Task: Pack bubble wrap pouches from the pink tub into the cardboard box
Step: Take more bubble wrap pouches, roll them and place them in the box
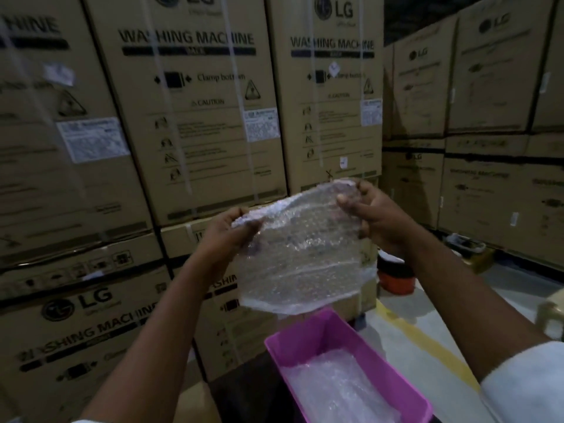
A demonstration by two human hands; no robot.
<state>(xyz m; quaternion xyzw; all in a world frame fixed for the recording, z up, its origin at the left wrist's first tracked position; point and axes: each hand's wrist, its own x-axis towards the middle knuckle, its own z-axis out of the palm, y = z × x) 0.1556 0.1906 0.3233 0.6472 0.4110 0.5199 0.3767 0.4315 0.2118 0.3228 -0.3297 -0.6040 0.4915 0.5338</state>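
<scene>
Pinching the clear, square bubble wrap pouch (300, 251) by its two upper corners, you held it up above the far end of the pink plastic tub (345, 334). Your left hand (227, 232) and right hand (377, 216), well apart, each clamped a corner, probably to spread it flat for packing. More bubble wrap (332, 389) lay in the tub. I could not pick out the receiving box.

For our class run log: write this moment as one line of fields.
left hand: grips pouch corner | right hand: grips opposite corner | bubble wrap pouch: held above pink tub | tub: more pouches inside
</scene>
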